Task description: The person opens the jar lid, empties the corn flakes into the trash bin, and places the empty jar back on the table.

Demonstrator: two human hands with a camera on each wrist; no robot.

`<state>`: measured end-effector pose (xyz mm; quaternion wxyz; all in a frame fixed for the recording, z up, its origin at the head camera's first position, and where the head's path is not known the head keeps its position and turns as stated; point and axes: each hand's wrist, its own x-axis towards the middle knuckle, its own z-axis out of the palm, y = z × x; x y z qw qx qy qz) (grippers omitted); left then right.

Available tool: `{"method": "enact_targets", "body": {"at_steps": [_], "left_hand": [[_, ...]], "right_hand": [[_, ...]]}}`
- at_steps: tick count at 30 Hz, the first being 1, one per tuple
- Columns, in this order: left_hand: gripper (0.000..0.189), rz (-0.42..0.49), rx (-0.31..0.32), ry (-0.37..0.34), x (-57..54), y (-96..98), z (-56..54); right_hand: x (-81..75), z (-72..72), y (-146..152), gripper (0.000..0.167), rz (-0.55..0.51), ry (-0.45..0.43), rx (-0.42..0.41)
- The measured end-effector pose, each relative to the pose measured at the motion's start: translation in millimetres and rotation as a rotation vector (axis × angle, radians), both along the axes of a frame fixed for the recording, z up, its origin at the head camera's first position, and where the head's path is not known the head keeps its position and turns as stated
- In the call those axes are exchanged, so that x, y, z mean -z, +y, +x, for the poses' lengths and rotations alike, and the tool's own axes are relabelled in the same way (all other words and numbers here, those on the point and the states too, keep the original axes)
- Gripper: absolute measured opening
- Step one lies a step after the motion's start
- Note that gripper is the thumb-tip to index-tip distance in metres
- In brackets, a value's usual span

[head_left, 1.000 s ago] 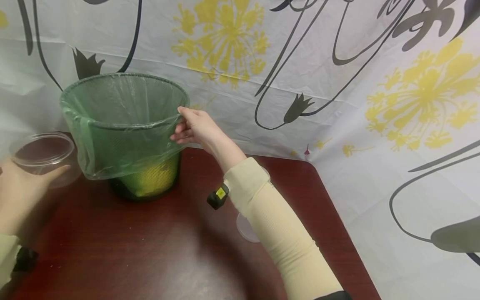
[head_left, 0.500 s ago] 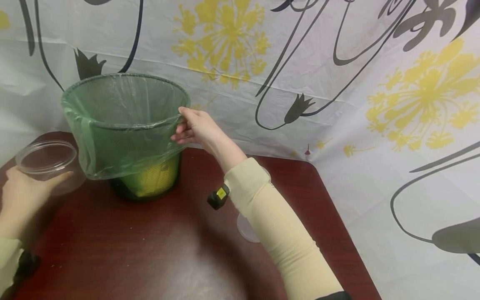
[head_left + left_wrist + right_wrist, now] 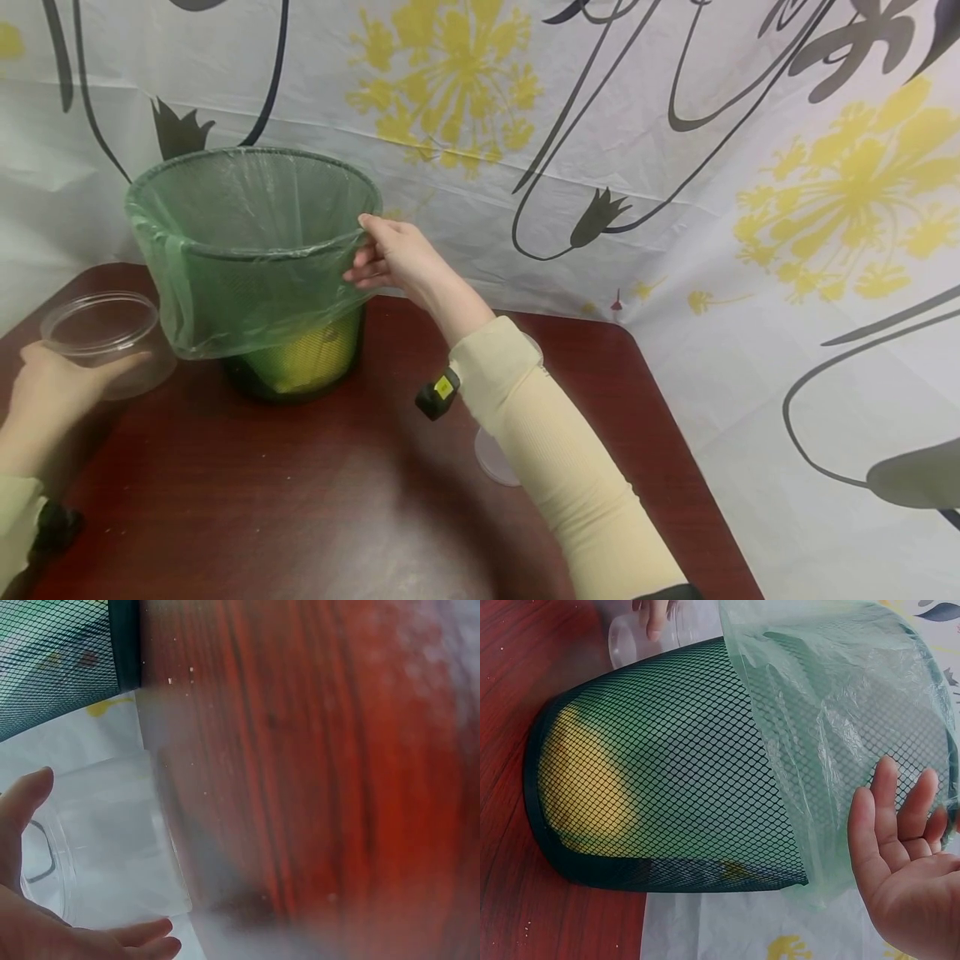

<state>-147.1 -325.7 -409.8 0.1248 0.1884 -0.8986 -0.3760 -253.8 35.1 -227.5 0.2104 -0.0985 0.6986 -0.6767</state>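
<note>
A mesh wastebasket [image 3: 307, 358] stands toward the back left of the table, lined with a thin green trash bag [image 3: 247, 292] folded over its rim. My right hand [image 3: 397, 262] is at the basket's right rim, pinching the bag's edge between thumb and index finger; the other fingers lie loosely against the bag [image 3: 817, 712]. Something yellow [image 3: 585, 780] shows through the mesh near the bottom. To the basket's left, my left hand [image 3: 56, 387] grips a clear round plastic container [image 3: 138, 371], thumb on the near side. The container [image 3: 112, 840] is upright, its base at the tabletop.
A round clear lid [image 3: 493, 457] lies on the dark red wooden table [image 3: 300, 500], partly hidden by my right sleeve. A white sheet with yellow and grey flowers [image 3: 465, 75] hangs behind the table and along its right side.
My left hand has lowered the container and brought it slightly right, down to the table beside the basket. The right hand keeps its place on the rim.
</note>
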Motion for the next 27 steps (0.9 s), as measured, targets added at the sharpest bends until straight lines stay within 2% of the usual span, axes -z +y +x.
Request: {"method": "enact_targets", "body": {"at_steps": [12,17,27], "left_hand": [[0.109,-0.007,0.071,0.014,9.3,-7.6,0.0],[0.107,-0.015,0.072,0.021,8.4,-6.5,0.6],[0.11,-0.018,0.097,-0.012,3.3,-6.0,3.6]], "right_hand": [[1.1,0.5,-0.4,0.038,0.002,0.007,-0.006],[1.2,0.5,-0.3,0.034,0.003,0.0,-0.01],[0.0,0.8,0.9,0.032,0.004,-0.004,-0.011]]}}
